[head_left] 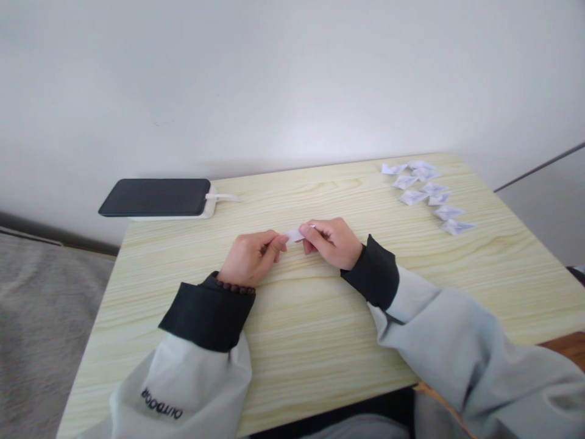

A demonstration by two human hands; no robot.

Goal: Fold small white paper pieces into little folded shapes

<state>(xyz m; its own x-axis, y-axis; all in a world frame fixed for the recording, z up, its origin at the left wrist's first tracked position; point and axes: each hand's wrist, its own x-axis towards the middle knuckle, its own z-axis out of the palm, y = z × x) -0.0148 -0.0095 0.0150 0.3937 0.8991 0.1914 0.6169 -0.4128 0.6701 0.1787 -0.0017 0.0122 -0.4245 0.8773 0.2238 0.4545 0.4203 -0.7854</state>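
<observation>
A small piece of white paper (294, 235) is stretched between my hands above the middle of the table. My left hand (254, 253) pinches its left end between thumb and forefinger. At the right end, my right hand (331, 241) grips it with the thumb on top and fingers curled below. Most of the paper's ends are covered by my fingers, so its exact folds cannot be made out. Several small folded white paper boats (412, 197) sit in a loose cluster at the far right of the table.
A dark phone (158, 196) lies on a white block (209, 209) at the table's back left, with a white cable (226, 197) attached. The pale wood-grain table (292, 341) meets a white wall (292, 79) behind. Grey carpet (41, 317) shows at the left.
</observation>
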